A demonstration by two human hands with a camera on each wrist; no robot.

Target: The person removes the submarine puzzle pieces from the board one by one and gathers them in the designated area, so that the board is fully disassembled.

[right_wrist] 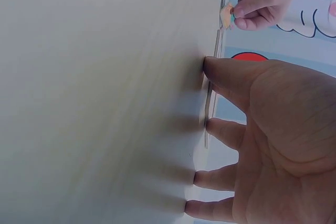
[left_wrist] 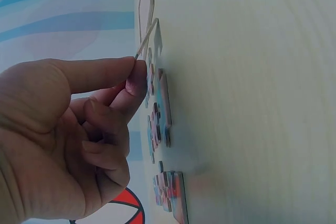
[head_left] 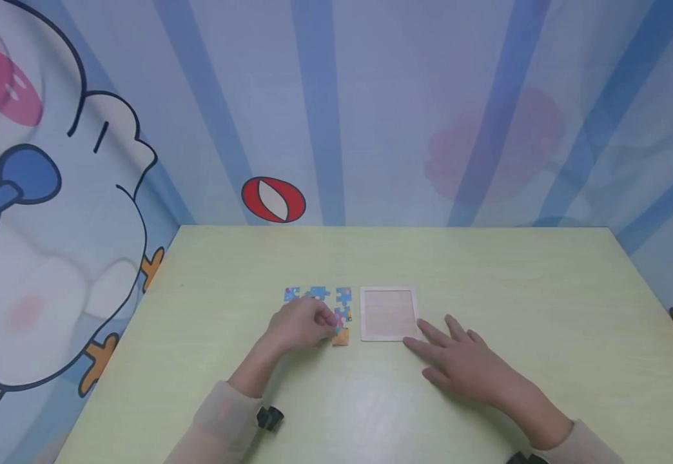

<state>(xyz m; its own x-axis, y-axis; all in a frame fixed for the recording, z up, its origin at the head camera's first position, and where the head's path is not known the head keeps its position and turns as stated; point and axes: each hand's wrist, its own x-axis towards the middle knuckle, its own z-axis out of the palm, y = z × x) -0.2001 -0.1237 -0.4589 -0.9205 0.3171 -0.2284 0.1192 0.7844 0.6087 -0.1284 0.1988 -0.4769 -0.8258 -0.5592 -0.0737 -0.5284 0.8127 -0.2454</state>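
Between thumb and index finger, my left hand [head_left: 302,323] pinches an orange jigsaw piece [head_left: 341,336], tilted up off the table in the left wrist view. Behind and beneath that hand lie several blue and pink jigsaw pieces, among them a top-corner piece [head_left: 344,295] and a wider blue piece [head_left: 318,292]; the hand hides part of the group. To their right lies a square wooden puzzle tray [head_left: 389,340] with a pale rim and a bare base. Fingers spread, my right hand [head_left: 470,367] rests at the tray's lower right corner, fingertips touching its edge and the table.
The pale wooden table [head_left: 505,270] reaches back to a hanging cloth backdrop [head_left: 394,116] with blue stripes and cartoon figures. A small black device [head_left: 269,419] is strapped at the left wrist, and another sits at the right wrist.
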